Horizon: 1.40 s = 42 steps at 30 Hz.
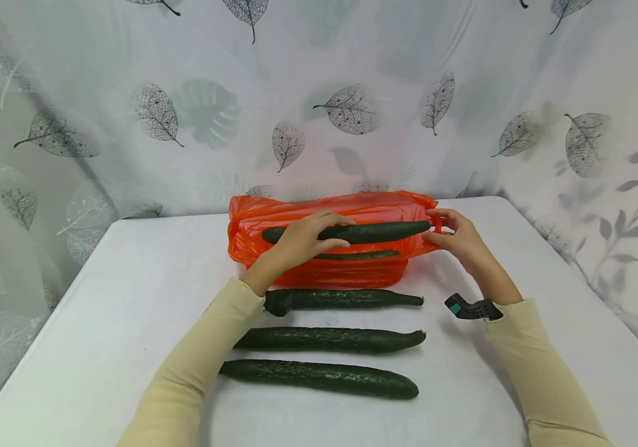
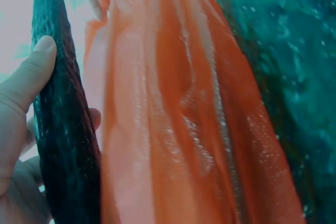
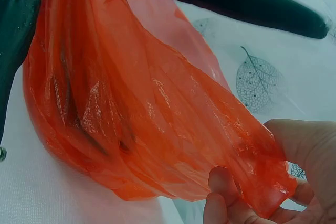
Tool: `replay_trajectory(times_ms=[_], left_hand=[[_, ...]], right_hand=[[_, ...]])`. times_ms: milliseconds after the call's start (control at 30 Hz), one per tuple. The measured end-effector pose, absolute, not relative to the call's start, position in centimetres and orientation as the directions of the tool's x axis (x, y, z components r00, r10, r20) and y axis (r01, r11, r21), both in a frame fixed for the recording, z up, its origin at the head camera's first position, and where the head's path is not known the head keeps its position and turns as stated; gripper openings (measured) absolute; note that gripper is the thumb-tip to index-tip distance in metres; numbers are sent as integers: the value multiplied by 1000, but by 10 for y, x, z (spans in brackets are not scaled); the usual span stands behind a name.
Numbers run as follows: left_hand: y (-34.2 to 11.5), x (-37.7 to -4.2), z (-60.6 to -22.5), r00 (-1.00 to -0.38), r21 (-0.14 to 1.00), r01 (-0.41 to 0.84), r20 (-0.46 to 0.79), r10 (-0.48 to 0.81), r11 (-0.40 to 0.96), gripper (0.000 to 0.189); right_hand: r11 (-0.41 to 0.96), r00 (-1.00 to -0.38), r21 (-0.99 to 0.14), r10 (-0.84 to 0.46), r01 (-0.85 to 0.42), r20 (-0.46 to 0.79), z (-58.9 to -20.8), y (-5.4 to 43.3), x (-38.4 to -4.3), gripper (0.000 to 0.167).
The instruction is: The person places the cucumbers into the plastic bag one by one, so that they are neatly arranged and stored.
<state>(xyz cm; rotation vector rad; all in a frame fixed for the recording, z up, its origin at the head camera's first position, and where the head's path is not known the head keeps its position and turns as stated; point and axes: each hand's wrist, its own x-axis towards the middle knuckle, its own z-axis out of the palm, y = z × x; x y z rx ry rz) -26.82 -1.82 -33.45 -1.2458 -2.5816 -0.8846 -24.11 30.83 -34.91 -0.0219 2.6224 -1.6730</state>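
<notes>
My left hand (image 1: pixel 309 239) grips a dark green cucumber (image 1: pixel 377 232) around its middle, thumb on the near side. It is held level over the mouth of a red plastic bag (image 1: pixel 330 273). With thumb and fingers my right hand (image 1: pixel 457 236) pinches the bag's right end, as the right wrist view also shows. Inside the bag, another cucumber (image 1: pixel 360 254) is partly visible. In the left wrist view, the thumb lies along the held cucumber (image 2: pixel 65 108), close beside the bag's wall (image 2: pixel 173 103).
Three more cucumbers lie in rows in front of the bag: a far one (image 1: pixel 346 298), a middle one (image 1: pixel 335 339) and a near one (image 1: pixel 324 378). All rest on a white table (image 1: pixel 100 335). A leaf-patterned curtain (image 1: pixel 307 81) hangs behind.
</notes>
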Motion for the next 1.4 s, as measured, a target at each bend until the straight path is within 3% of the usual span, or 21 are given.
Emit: replay_trajectory(times_ms=[267,933,1400], left_hand=[[-19,-277,-346,-713,484,677,248,656,554,46],[-21,-294,-359,-739,489,625,122,662,608,45],[-20,-298,-362,-738,394,636,58,672,664,45]], right_hand=[[405,-999,-914,-33,3,-18,-355,308,-241,61],[392,-999,-920,-41,-32,17,-349,310,-241,60],[397,-1000,-918,-30,-13,1,-348,308,-240,62]])
